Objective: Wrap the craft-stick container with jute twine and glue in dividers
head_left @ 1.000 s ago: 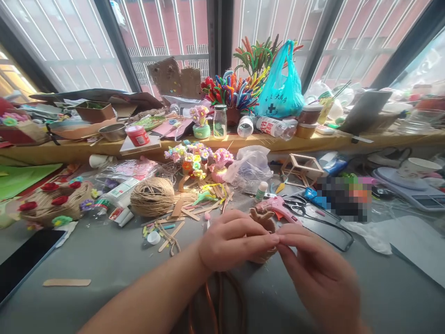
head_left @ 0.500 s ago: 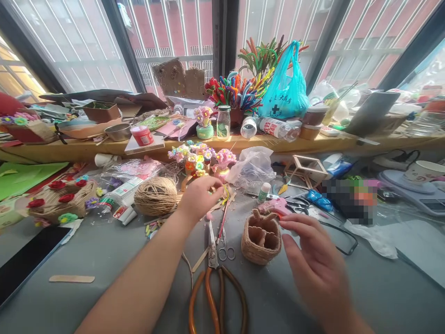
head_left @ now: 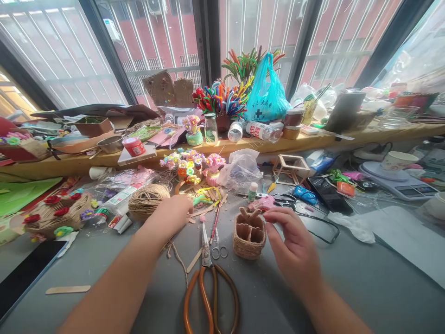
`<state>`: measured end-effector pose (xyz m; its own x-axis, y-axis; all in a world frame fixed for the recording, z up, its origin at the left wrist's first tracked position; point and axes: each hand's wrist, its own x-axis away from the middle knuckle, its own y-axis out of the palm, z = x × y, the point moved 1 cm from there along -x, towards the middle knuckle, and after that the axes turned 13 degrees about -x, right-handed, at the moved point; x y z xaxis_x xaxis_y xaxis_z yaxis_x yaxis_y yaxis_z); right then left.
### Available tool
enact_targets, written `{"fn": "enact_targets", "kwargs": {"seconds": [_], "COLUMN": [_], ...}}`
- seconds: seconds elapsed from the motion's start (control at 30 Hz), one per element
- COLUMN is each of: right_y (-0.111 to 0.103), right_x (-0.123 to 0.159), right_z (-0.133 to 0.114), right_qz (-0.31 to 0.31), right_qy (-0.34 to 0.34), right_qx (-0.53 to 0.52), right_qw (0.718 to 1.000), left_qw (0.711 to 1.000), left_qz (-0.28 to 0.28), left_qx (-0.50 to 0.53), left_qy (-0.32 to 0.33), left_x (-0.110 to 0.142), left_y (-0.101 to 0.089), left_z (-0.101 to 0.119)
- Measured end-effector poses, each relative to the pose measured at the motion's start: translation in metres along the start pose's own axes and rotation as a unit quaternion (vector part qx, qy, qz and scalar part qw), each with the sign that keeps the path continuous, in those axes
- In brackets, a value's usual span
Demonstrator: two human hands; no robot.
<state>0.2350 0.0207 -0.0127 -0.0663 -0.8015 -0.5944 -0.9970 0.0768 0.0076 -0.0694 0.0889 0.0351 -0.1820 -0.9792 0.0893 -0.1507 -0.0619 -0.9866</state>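
A small square basket (head_left: 249,246) wrapped in twine, with dividers inside and two ear-like loops at its back rim, stands upright on the grey table. At its right side is my right hand (head_left: 292,241), thumb and fingers apart, fingertips at or touching the rim. My left hand (head_left: 174,213) reaches down among craft sticks, right of a ball of twine (head_left: 146,200); its fingers are mostly hidden, and I cannot see whether they hold anything. Between my hands lie big orange-handled scissors (head_left: 205,278), small metal scissors (head_left: 219,250) and a thin red stick (head_left: 216,215).
Behind the basket are a glue stick (head_left: 252,191) and a pink glue gun (head_left: 266,202). Pipe-cleaner flowers (head_left: 189,162) stand further back. A flower-trimmed basket (head_left: 57,218) and black phone (head_left: 31,269) are left; a kitchen scale (head_left: 403,183) is right. A cluttered ledge (head_left: 167,153) runs behind.
My left hand has moved down and left, from above the yellow-green pieces to beside the twine ball. My right hand stays near the basket. The whole view has shifted somewhat.
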Motion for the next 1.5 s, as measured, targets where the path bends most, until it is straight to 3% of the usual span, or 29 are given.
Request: {"fn": "enact_targets", "kwargs": {"seconds": [0.13, 0.23, 0.3, 0.37, 0.43, 0.5, 0.6, 0.77, 0.87, 0.97, 1.17, 1.27, 1.37, 1.5], "right_y": [-0.001, -0.001, -0.001, -0.001, -0.001, -0.002, -0.004, -0.004, -0.006, -0.009, -0.012, -0.012, -0.01, -0.006], "right_x": [-0.001, -0.003, -0.004, -0.004, -0.004, -0.003, -0.004, -0.005, -0.007, -0.008, -0.009, -0.008, -0.008, -0.011], "right_z": [-0.001, 0.0, 0.002, 0.005, 0.006, 0.007, 0.006, 0.002, 0.001, 0.001, 0.008, 0.009, 0.007, 0.006], "right_qz": [0.005, 0.015, 0.026, 0.035, 0.043, 0.046, 0.024, -0.042, -0.027, -0.007, 0.003, 0.018, 0.039, 0.054], "right_qy": [-0.002, 0.001, 0.01, 0.025, 0.034, 0.032, 0.011, -0.018, -0.005, 0.034, 0.102, 0.095, 0.055, 0.057], "right_qx": [-0.017, -0.034, -0.047, -0.061, -0.072, -0.072, -0.051, 0.004, 0.011, 0.005, 0.005, -0.015, -0.028, -0.02], "right_qw": [1.0, 0.999, 0.998, 0.997, 0.996, 0.996, 0.998, 0.999, 1.0, 0.999, 0.995, 0.995, 0.997, 0.997], "left_qw": [0.999, 0.998, 0.998, 0.989, 0.961, 0.926, 0.892, 0.855, 0.834, 0.823, 0.809, 0.809, 0.796, 0.78], "left_qz": [0.001, 0.02, 0.05, 0.092, 0.138, 0.185, 0.232, 0.28, 0.318, 0.349, 0.218, 0.217, 0.259, 0.288], "left_qx": [-0.029, -0.043, -0.005, 0.097, 0.221, 0.274, 0.233, 0.242, 0.292, 0.365, 0.51, 0.515, 0.518, 0.533], "left_qy": [0.027, 0.041, 0.043, 0.055, 0.096, 0.183, 0.311, 0.364, 0.342, 0.261, 0.195, 0.183, 0.178, 0.157], "left_x": [0.005, 0.01, 0.015, 0.019, 0.021, 0.019, 0.01, 0.001, 0.002, -0.002, -0.017, -0.016, -0.012, -0.015], "left_y": [0.001, -0.008, -0.018, -0.028, -0.036, -0.04, -0.041, -0.031, -0.022, -0.006, 0.027, 0.027, 0.021, 0.021], "left_z": [-0.001, 0.0, 0.006, 0.019, 0.038, 0.06, 0.087, 0.105, 0.103, 0.095, 0.086, 0.088, 0.092, 0.098]}}
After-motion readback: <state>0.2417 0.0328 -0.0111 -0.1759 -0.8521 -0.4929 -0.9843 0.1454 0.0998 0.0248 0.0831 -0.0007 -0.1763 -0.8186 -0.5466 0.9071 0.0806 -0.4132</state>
